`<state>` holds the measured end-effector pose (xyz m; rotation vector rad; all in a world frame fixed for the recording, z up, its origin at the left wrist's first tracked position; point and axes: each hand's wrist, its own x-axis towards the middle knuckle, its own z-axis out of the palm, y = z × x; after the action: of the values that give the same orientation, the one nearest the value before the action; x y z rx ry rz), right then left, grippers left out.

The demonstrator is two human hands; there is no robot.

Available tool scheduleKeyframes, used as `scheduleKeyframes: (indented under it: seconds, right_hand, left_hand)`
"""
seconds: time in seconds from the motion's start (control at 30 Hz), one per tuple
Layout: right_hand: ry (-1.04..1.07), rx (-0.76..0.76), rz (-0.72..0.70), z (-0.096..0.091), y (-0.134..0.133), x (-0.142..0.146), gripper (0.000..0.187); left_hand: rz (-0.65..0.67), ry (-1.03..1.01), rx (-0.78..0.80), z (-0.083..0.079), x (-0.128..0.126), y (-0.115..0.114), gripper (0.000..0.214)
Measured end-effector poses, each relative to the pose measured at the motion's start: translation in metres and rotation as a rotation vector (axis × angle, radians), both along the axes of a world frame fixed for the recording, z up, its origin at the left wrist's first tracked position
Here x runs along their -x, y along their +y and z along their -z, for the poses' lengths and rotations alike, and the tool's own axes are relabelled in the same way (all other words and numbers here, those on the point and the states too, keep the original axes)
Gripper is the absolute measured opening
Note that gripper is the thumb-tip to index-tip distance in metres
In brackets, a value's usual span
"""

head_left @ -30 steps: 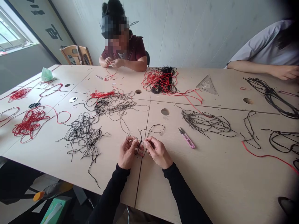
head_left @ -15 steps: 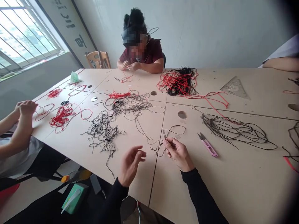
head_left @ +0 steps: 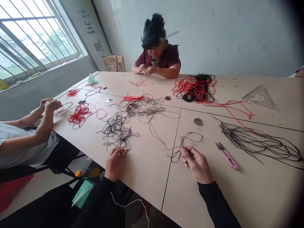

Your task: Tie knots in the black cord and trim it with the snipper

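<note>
Desk (head_left: 152, 177) carrying tangled black cord (head_left: 116, 133) and red cord (head_left: 79, 114); right hand (head_left: 196, 164) pinching a black cord loop (head_left: 190, 133) between pressed fingers (head_left: 183, 152); left hand (head_left: 115, 164) resting just beside the black tangle, fingers loosely curled.

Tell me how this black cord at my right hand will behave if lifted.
Probably light and floppy: the thin black cord lies in loose curves. Its tail seems to reach the tangle, so it may drag strands along.
</note>
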<state>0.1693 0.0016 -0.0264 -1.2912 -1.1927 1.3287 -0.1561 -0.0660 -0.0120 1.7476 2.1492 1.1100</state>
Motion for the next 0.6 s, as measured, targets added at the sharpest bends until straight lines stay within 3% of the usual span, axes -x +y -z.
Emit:
scheduleKeyframes:
  seconds: [0.13,0.23,0.33,0.4,0.47,0.5,0.6]
  right_hand:
    - [0.043,-0.017,0.056,0.005,-0.004,-0.001,0.038]
    - [0.061,-0.013,0.064,0.009,-0.004,-0.002,0.037]
    - [0.089,-0.009,0.092,0.009,-0.001,0.001,0.038]
    - [0.111,0.002,0.109,0.005,0.001,0.006,0.038]
    - [0.129,0.012,0.108,-0.002,0.006,0.013,0.039]
    - [0.134,0.012,0.094,-0.006,0.009,0.017,0.040]
    - [0.122,-0.002,0.025,-0.016,0.021,0.027,0.039]
  left_hand:
    - [-0.024,-0.063,0.016,-0.014,0.032,0.048,0.019]
    - [-0.096,-0.043,-0.091,-0.030,0.029,0.064,0.018]
    - [-0.080,-0.190,-0.194,-0.036,-0.006,0.063,0.015]
    - [0.080,-0.487,-0.068,-0.033,-0.041,0.061,0.018]
    - [0.346,-0.753,0.176,-0.026,-0.078,0.066,0.030]
    - [0.447,-0.821,0.251,-0.022,-0.094,0.071,0.037]
    - [0.583,-0.872,0.315,-0.013,-0.129,0.098,0.045]
